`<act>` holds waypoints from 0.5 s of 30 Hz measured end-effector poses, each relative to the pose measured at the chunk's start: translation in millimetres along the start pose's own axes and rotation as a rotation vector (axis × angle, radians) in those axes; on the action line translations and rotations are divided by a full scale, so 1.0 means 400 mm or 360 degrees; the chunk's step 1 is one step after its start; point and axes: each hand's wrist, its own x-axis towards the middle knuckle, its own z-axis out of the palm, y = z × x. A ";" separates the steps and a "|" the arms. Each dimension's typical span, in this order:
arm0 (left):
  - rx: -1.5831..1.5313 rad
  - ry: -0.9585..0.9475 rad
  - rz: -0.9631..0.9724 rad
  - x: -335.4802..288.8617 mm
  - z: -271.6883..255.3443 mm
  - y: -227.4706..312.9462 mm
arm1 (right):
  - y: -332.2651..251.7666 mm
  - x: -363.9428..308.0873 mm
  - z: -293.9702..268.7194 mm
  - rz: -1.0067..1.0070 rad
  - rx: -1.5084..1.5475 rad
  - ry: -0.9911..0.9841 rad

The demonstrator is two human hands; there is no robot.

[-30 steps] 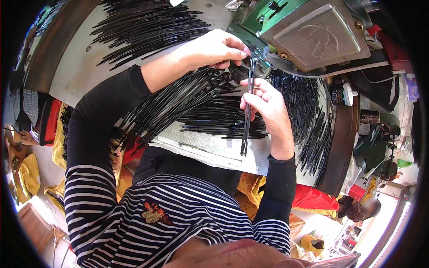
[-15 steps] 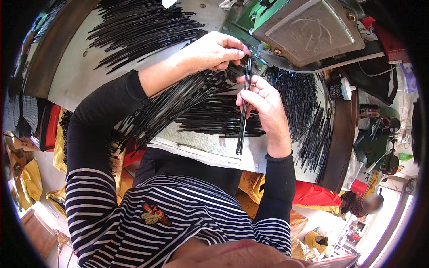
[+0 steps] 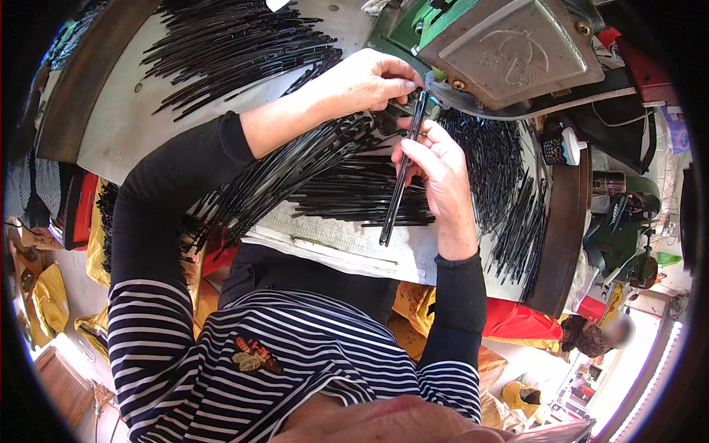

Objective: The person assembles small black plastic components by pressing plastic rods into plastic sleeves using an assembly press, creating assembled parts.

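Note:
My right hand [image 3: 443, 166] is closed round a slim black folded umbrella rib [image 3: 395, 203], whose two parallel strips show a groove between them. It slants, the lower end pointing back toward my body and the upper end at the green machine [image 3: 402, 29]. Beside that upper end, my left hand [image 3: 365, 83] has thumb and forefinger pinched together. What they pinch is too small to tell. Beneath my hands, several bundles of black ribs [image 3: 347, 188] lie on the pale work table [image 3: 111, 136].
Another rib pile [image 3: 236, 48] spreads at the far left, and a dense one [image 3: 487, 159] lies right of my right hand. The machine's grey metal cover [image 3: 509, 55] overhangs the far right. Brown raised edges [image 3: 565, 229] bound the table. Yellow bags [image 3: 52, 299] lie below at the left.
Both hands have shifted slightly away from me, the left also to the right. The held rib has moved closer to the machine and tilts more, its lower end now further left.

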 end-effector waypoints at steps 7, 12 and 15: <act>-0.0048 -0.0098 -0.0068 0.010 -0.009 -0.002 | 0.004 0.004 0.001 0.0007 0.0006 -0.0005; -0.0049 -0.0088 -0.0110 0.013 -0.008 -0.004 | 0.010 0.008 0.003 0.0030 0.0047 -0.0015; 0.0024 -0.0061 -0.0111 0.017 -0.003 -0.002 | 0.011 0.006 0.002 0.0037 0.0077 -0.0024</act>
